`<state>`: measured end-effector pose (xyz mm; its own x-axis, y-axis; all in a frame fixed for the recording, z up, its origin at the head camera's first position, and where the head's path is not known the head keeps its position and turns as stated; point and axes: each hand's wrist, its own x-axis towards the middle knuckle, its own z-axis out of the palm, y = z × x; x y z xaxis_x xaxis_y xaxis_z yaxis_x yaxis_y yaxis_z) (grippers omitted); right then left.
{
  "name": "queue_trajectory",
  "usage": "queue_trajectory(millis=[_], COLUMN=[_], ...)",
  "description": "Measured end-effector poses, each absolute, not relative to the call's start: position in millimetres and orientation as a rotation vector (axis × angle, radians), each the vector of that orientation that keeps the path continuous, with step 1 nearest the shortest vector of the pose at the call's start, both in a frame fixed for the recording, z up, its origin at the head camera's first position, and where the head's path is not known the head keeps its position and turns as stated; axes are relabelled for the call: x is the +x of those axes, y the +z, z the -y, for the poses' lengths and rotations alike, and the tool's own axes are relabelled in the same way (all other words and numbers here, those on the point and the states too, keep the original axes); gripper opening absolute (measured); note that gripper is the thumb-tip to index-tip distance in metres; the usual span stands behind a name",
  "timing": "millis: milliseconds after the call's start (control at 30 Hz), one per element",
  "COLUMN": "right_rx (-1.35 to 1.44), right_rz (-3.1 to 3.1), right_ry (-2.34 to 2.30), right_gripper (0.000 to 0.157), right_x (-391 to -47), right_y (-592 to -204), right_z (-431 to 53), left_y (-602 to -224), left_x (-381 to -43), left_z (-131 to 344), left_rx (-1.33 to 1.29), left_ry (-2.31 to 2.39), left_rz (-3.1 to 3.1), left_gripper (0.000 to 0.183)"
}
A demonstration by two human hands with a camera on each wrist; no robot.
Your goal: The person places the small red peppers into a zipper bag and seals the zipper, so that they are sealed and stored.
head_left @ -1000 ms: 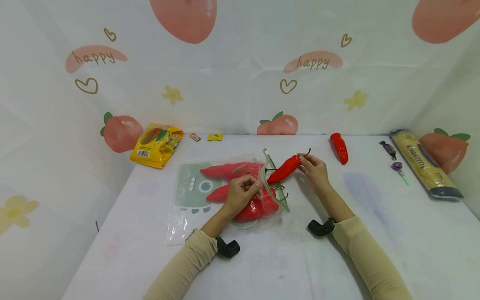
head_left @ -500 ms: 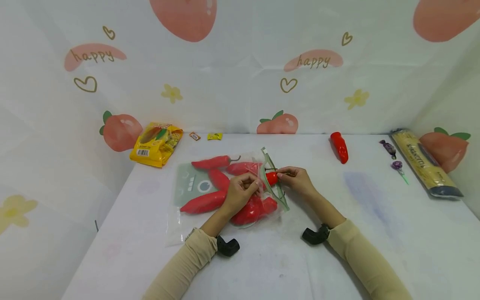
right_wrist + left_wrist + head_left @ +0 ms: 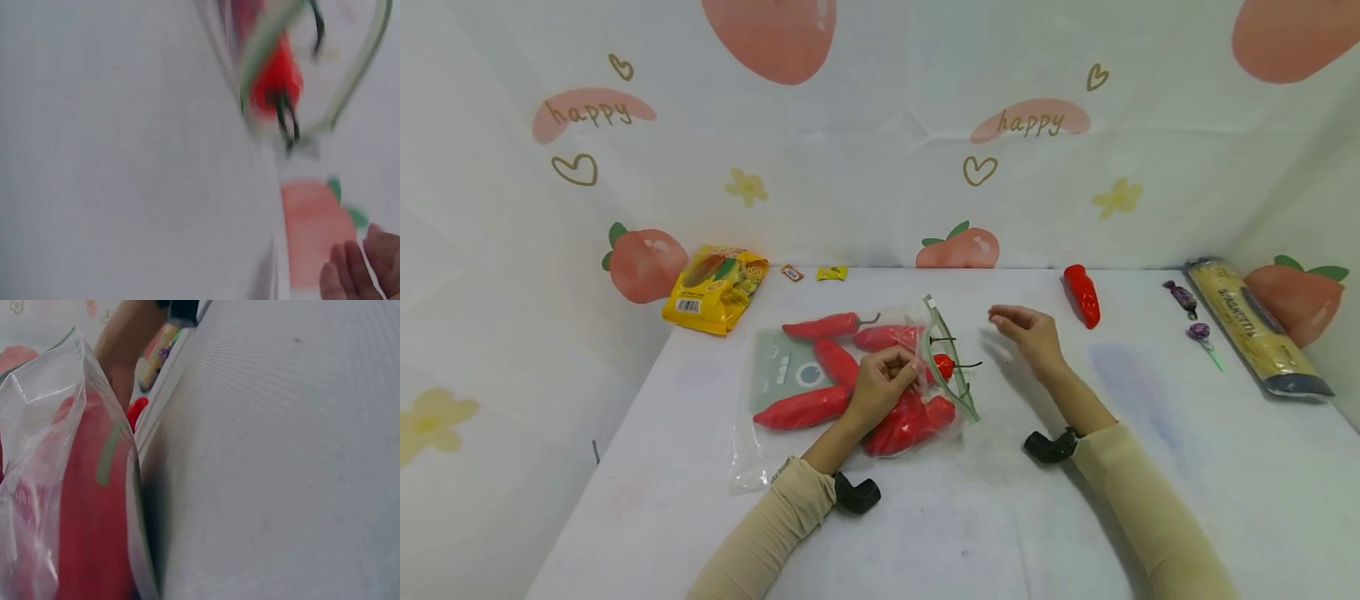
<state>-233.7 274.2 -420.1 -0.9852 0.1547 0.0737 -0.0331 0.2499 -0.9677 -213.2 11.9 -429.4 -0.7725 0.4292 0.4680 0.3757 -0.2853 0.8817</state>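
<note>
A clear zip bag with a green-edged mouth lies on the table, several red chili peppers inside it. My left hand pinches the bag's upper side near the mouth. One pepper sits in the opening, its dark stem poking out to the right. To the right of the mouth is my right hand, fingers extended and holding nothing. The right wrist view is blurred but shows that pepper framed by the green edge, with the right fingers at the lower corner. Clear film fills the left wrist view's left side.
Another red pepper lies at the back right. Beyond it are a purple-wrapped candy, a lollipop and a spaghetti packet. A yellow bag and two small wrapped candies stand at the back left.
My right hand has pushed the pepper stem-last into the bag's mouth, let go and drawn back right. Peppers inside have shifted left; my left hand stays on the bag.
</note>
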Motion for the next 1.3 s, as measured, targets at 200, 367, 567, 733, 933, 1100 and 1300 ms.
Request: queue_trajectory(millis=[200, 367, 567, 733, 933, 1100, 1300], right_rx=[-0.387, -0.509, -0.540, -0.547, -0.569, -0.571, -0.491], right_rz=[2.057, 2.176, 2.419, 2.565, 2.697, 2.644, 2.514], right_ry=[1.712, 1.448, 1.207, 1.232, 1.219, 1.210, 1.291], right_gripper=[0.039, 0.044, 0.053, 0.063, 0.066, 0.061, 0.057], right_x=[-254.5, -257.6, -260.9, -268.8, -270.0, -265.8, -263.1], right_y=[-405.7, -402.3, -411.6, -418.2, -418.6, -419.1, -410.0], right_z=[-332.1, -364.1, -385.0, -391.5, -394.1, -396.6, -386.0], left_y=[-428.7, -428.1, -429.5, -428.6, -427.9, -427.9, -429.0], left_x=[-213.1, -212.6, -210.6, -210.8, -212.5, -211.2, -211.4], left_z=[-11.1, -9.5, -9.9, -10.4, -11.0, -11.1, -10.0], left_rx=[1.046, 1.027, 1.042, 1.076, 1.089, 1.076, 1.076], left_ry=[2.249, 2.240, 2.243, 2.244, 2.242, 2.238, 2.241], left_rz=[-1.860, -1.872, -1.868, -1.868, -1.865, -1.862, -1.862], left_gripper=[0.012, 0.011, 0.009, 0.010, 0.014, 0.013, 0.011])
